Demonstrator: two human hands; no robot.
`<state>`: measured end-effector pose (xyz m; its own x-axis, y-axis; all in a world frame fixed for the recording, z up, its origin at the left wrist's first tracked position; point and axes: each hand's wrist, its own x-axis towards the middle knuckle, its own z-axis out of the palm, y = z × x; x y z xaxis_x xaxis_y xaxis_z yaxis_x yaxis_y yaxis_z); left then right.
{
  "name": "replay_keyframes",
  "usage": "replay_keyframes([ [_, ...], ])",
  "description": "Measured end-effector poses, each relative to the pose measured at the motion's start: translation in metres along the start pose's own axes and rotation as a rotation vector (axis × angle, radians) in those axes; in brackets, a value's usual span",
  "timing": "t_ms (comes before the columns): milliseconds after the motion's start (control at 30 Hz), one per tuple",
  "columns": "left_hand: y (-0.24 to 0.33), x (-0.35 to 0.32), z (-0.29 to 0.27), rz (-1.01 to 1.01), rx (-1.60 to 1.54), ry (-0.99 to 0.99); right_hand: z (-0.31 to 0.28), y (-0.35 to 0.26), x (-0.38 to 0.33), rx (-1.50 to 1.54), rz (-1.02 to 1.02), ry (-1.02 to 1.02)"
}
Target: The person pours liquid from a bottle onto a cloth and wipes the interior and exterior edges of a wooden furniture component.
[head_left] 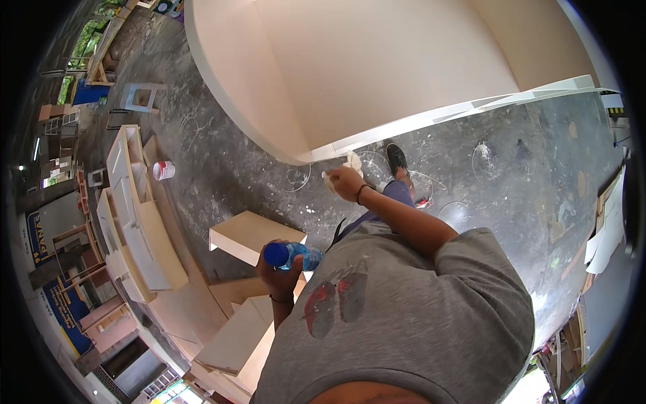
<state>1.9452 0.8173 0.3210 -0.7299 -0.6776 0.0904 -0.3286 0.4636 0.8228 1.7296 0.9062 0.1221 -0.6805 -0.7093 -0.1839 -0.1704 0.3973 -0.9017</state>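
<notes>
My left hand (282, 277) is wrapped round a clear plastic bottle (298, 255) with a blue cap, held beside my grey shirt. How much is inside the bottle I cannot make out. In front of me, my right hand (346, 182) is closed on a crumpled off-white cloth (353, 161), which sticks out on both sides of the fingers. The cloth is close to the lower edge of a large cream cabinet (390, 60) with a curved side. Whether it touches that edge I cannot tell.
Pale box-like panels (252, 232) stand close by my left hand. Further left are white drawer units (145, 222), a paint can (163, 170) and a light blue stool (143, 97). My shoe (396, 159) rests on the stained concrete floor (498, 168). Boards (603, 225) lean at far right.
</notes>
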Motion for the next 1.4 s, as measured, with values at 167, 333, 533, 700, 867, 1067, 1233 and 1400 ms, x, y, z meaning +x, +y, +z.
replay_keyframes([
  [167,-0.001,-0.021,-0.008,-0.098,-0.055,0.100,-0.019,-0.045,0.003,0.524,0.084,0.342],
  [333,0.004,-0.024,-0.012,-0.116,0.002,0.083,-0.010,-0.047,0.019,0.479,0.032,0.414],
  [533,0.011,-0.018,-0.009,-0.146,-0.038,0.069,-0.018,-0.072,0.003,0.609,0.027,0.387],
  [700,0.008,-0.012,-0.009,-0.094,-0.025,0.040,-0.016,-0.072,0.009,0.486,-0.031,0.436],
  [867,0.013,-0.012,-0.008,-0.104,0.004,0.025,-0.012,-0.062,0.009,0.407,-0.139,0.463],
  [1067,0.015,-0.021,-0.007,-0.105,0.041,0.032,-0.017,-0.064,-0.002,0.407,-0.075,0.380],
  [1233,0.018,-0.015,-0.003,-0.097,0.022,-0.014,-0.015,-0.057,0.007,0.464,-0.047,0.362],
  [1400,0.014,-0.022,-0.004,-0.093,0.044,0.005,-0.036,-0.084,-0.010,0.521,-0.099,0.330],
])
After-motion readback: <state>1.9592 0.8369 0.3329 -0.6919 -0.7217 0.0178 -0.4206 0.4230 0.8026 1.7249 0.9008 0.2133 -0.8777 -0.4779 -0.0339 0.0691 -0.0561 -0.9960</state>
